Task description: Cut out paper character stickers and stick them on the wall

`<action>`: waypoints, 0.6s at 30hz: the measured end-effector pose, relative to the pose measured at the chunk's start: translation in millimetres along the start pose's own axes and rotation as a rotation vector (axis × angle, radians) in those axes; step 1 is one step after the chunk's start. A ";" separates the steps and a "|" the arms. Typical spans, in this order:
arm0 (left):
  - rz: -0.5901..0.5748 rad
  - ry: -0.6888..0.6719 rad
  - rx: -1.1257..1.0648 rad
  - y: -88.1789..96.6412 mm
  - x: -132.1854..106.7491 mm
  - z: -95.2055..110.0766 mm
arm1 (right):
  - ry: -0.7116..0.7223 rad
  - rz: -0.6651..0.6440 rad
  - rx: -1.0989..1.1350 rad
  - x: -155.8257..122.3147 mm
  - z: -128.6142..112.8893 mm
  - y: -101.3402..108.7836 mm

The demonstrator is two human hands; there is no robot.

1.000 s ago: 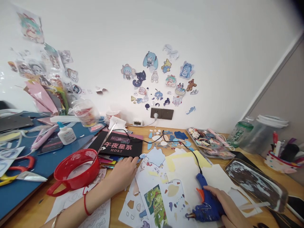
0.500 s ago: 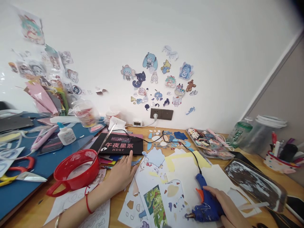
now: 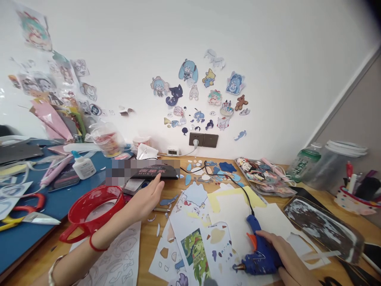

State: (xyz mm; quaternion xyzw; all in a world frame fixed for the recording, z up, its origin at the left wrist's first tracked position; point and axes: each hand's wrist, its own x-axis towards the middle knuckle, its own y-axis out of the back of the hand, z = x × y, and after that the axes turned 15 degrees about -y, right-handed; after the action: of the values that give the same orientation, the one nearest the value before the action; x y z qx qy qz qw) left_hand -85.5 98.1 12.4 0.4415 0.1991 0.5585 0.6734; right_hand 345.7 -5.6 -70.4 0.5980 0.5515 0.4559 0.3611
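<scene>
Blue glue gun point(image 3: 264, 256) with orange trigger point(image 3: 252, 240), red mug point(image 3: 80, 204)

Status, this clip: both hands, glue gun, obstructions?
Left hand at the front edge of the black package, grip unclear; right hand holding the blue glue gun. Nozzle points left over papers. Possibly in the way: black cord across cut-out pieces.

Looks like smooth plastic on the glue gun point(image 3: 263, 259), metal at its nozzle point(image 3: 239, 267), glossy plastic on the mug point(image 3: 81, 227), matt paper sheets point(image 3: 182, 223), wood-grained counter point(image 3: 145, 252).
</scene>
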 end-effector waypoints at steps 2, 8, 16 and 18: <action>0.037 0.031 -0.075 3.5 3.5 -5.1 | -0.009 -0.001 0.021 0.0 3.7 -4.0; 0.078 0.119 -0.198 6.1 11.5 -12.8 | 0.022 -0.019 0.096 1.7 2.2 -5.5; 0.119 0.148 -0.255 15.4 11.5 -14.6 | -0.013 0.018 0.064 1.2 -3.9 1.5; 0.120 0.139 -0.265 16.3 11.8 -16.0 | 0.016 0.068 0.079 8.7 -19.4 11.2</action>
State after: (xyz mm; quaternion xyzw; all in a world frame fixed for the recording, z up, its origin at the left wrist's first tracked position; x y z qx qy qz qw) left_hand -103.6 114.8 19.9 0.3199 0.1431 0.6484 0.6758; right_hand 330.8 0.1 -52.3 0.6263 0.5514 0.4506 0.3173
